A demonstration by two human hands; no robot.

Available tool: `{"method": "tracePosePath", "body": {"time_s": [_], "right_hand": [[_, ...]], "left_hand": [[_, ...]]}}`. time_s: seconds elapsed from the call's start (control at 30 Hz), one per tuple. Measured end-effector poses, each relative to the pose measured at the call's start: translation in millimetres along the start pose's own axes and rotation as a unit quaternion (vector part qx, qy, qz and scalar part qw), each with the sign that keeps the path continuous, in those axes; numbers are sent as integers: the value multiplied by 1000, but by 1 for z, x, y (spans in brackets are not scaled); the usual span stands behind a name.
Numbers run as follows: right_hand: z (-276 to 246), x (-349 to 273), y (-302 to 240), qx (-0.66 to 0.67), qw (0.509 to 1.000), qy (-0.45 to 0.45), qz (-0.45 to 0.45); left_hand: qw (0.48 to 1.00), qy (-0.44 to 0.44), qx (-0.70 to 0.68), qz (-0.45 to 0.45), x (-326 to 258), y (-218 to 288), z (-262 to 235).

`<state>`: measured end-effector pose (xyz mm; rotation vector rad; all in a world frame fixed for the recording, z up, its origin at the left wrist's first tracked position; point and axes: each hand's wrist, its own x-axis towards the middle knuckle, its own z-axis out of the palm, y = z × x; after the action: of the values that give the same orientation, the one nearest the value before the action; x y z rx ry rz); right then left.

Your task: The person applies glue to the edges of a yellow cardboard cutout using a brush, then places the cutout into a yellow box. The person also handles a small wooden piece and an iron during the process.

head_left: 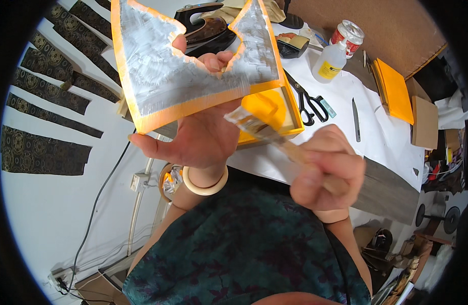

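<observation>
Right hand point(323, 170) grips brush point(264, 132), raised.

A black clothes iron point(206, 28) stands at the far side of the counter point(386, 137), which is covered in white paper. Black-handled scissors point(309, 101) lie just right of an open orange box point(282, 109). Farther back stand a clear squeeze bottle point(329, 62) with a yellow label and a red-and-white can point(347, 36), close together. A slim dark knife point(356, 119) lies well right of the scissors, near an orange folder point(395, 90). On the left, dark patterned fabric strips point(43, 151) lie spread out on the floor.
</observation>
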<state>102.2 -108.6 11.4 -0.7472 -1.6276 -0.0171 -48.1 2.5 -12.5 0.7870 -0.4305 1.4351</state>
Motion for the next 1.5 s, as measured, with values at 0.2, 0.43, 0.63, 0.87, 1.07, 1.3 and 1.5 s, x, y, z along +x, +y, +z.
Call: {"method": "tracePosePath", "body": {"time_s": [0.2,0.43,0.63,0.87,1.07,1.3,1.5], "right_hand": [[2,-12,20,-37,994,88,45],[-2,-8,26,-35,995,94,21],[-11,-16,26,-52,995,82,-5],[-15,-8,26,-93,994,49,-31],[-24,3,11,-25,995,87,33],[6,19,20,169,941,197,217],[-17,10,31,59,934,266,232]], "left_hand": [[1000,4,-13,-18,3,4,3],[999,43,-10,-26,3,7,7],[998,45,-28,-38,4,11,8],[997,44,-36,-45,4,13,9],[997,15,-48,-57,3,15,3],[997,-12,-35,-64,1,14,-1],[998,4,-29,-62,2,16,0]]}}
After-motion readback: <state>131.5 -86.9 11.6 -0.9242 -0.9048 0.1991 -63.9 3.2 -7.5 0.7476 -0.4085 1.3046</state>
